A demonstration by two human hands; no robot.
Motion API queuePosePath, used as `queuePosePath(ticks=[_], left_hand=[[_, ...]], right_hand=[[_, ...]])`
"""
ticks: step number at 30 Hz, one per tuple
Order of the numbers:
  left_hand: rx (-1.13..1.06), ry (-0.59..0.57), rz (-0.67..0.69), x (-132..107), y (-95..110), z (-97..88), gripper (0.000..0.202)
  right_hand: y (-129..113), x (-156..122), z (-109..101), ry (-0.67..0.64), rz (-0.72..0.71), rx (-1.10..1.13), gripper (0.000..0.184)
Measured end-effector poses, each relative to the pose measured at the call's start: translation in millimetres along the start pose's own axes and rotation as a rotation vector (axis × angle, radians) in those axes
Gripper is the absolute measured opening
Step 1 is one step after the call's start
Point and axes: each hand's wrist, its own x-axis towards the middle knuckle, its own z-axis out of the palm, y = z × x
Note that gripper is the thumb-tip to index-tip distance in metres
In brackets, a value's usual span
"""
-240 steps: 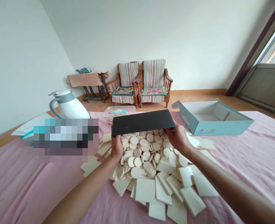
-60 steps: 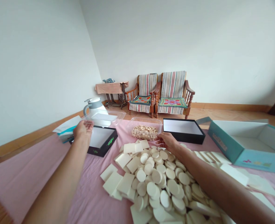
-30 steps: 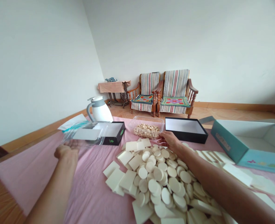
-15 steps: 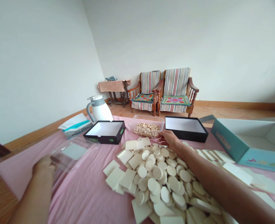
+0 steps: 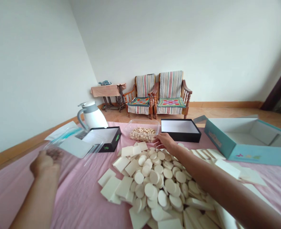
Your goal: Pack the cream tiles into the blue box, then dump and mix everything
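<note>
My left hand (image 5: 46, 162) is closed on the near left edge of a clear plastic lid (image 5: 96, 154) with a white label, tilted in the air. Through the lid show the left black box (image 5: 113, 144) and a white-and-teal packet (image 5: 61, 131). My right hand (image 5: 164, 141) grips the near right corner of a clear plastic container (image 5: 128, 127) holding small round wooden pieces (image 5: 142, 134); its fingertips are partly hidden. Just below that hand lies a heap of pale wooden discs (image 5: 156, 176), with square wooden pieces (image 5: 112, 187) along its left side.
A white-and-grey jug (image 5: 94, 116) stands behind the left black box. Another black box (image 5: 181, 135) and a large teal box (image 5: 240, 149) are at right, near flat wooden pieces (image 5: 227, 167). Everything lies on a pink cloth (image 5: 80, 197). Two wooden armchairs (image 5: 170, 89) stand behind.
The view has turned to the right. My left hand has lifted and tilted the clear lid, now overlapping the left black box and the packet. My right hand stays at the container's corner.
</note>
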Motion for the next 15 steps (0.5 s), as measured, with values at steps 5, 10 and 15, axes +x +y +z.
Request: queuePosePath(ticks=[5, 10, 15], left_hand=[[-0.001, -0.065, -0.088, -24.2, -11.7, 19.1, 0.021], [0.077, -0.122, -0.134, -39.2, -23.3, 22.2, 0.022], [0.211, -0.202, -0.039, -39.0, -34.7, 18.8, 0.022]], right_hand=[[1.1, 0.3, -7.7, 0.078, -0.018, -0.1, 0.013], [-5.4, 12.2, -8.4, 0.137, 0.033, -0.13, 0.031], [-12.0, 37.3, 4.9, 0.137, 0.157, -0.176, 0.037]])
